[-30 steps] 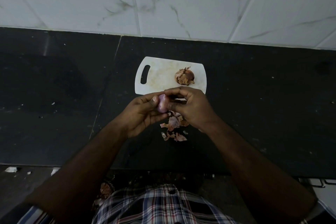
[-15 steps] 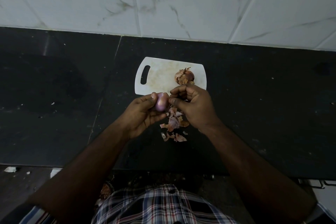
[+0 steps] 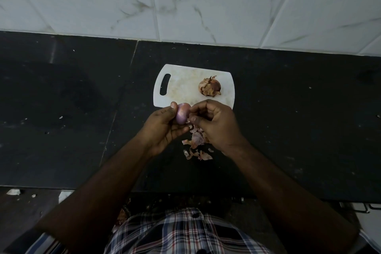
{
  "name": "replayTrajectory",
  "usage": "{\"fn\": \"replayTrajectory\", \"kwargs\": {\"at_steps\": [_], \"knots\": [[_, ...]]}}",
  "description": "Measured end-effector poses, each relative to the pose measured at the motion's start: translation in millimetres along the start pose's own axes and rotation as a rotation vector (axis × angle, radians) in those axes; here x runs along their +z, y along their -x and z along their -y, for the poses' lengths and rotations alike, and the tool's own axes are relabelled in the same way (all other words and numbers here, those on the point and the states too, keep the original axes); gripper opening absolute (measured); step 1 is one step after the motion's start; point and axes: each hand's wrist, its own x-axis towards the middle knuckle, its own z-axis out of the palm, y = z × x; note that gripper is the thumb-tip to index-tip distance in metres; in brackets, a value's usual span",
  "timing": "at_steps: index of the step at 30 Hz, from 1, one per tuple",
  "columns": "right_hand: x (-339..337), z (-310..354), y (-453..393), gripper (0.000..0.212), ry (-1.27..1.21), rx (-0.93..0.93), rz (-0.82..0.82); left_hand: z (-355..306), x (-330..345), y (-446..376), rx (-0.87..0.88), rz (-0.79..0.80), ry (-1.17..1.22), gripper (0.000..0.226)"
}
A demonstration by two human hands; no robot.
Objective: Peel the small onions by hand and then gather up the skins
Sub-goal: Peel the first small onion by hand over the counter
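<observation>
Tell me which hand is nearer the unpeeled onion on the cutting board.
Right. The right hand sits just below the unpeeled onion; the left hand is farther down-left, gripping the peeled onion.

one head-worn view, steeply down over the dark counter, close above

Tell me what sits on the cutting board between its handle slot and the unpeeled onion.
Nothing. In the head view, the cutting board shows only bare, stained white surface between the handle slot and the unpeeled onion.
</observation>
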Motion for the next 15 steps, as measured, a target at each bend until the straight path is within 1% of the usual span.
{"fn": "replayTrajectory", "kwargs": {"at_steps": [1,3,5,6,8,11,13,15], "knots": [[-0.8,-0.5,0.6,0.026,-0.042,0.024,0.001,-0.4,-0.8,0.1,0.002,-0.016,-0.002,0.044],[-6.2,-1.3,0.0,0.020,-0.050,0.063,-0.069,-1.6,-1.7,1.4,-0.020,-0.021,-0.011,0.043],[-13.4,-4.5,-2.1,0.011,0.065,0.079,-0.121,-2.4,-1.8,4.0,-0.050,-0.018,-0.050,0.043],[-15.8,-5.4,-2.4,0.009,0.127,0.080,-0.109,-2.0,-2.0,4.1,-0.054,-0.022,-0.070,0.042],[-16.5,-5.1,-2.2,0.014,0.193,0.078,-0.067,-0.3,-1.0,3.0,-0.046,-0.032,-0.088,0.039],[-11.3,0.6,-1.6,0.031,0.152,0.088,-0.024,1.0,2.0,1.9,-0.023,-0.019,-0.075,0.035],[-5.1,2.5,-1.9,0.045,0.159,0.100,0.000,0.5,3.4,2.1,-0.007,0.015,-0.098,0.039],[0.6,1.4,-3.4,0.046,0.223,0.060,-0.027,0.0,4.1,3.1,0.007,0.027,-0.124,0.048]]}}
